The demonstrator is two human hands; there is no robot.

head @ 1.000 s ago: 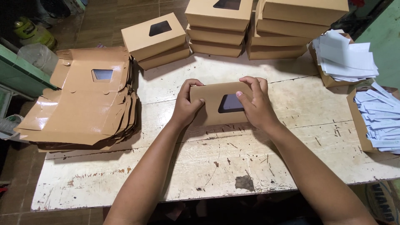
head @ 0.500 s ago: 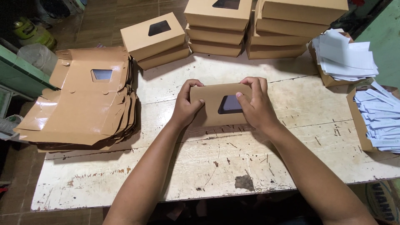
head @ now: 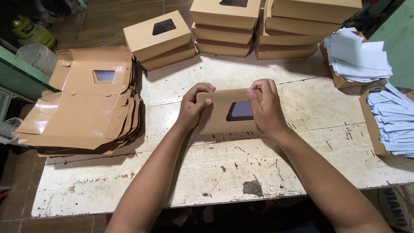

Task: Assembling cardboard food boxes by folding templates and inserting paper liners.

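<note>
A brown cardboard box with a clear window point(head: 227, 110) rests on the worn white table point(head: 207, 181) at its middle. My left hand point(head: 193, 105) grips the box's left end, thumb on top and fingers curled over the far edge. My right hand point(head: 265, 107) covers the right end, with fingers bent over the far top edge beside the window. The box's near side is partly hidden by my hands.
A stack of flat unfolded box blanks point(head: 86, 103) lies at the table's left. Finished window boxes point(head: 159, 36) and taller stacks point(head: 226, 23) point(head: 302, 26) line the far edge. Trays of white paper slips point(head: 355, 58) point(head: 394, 121) sit at the right.
Both hands have stayed on the box. The box and hands have barely shifted; the fingers press along its far edge much as before.
</note>
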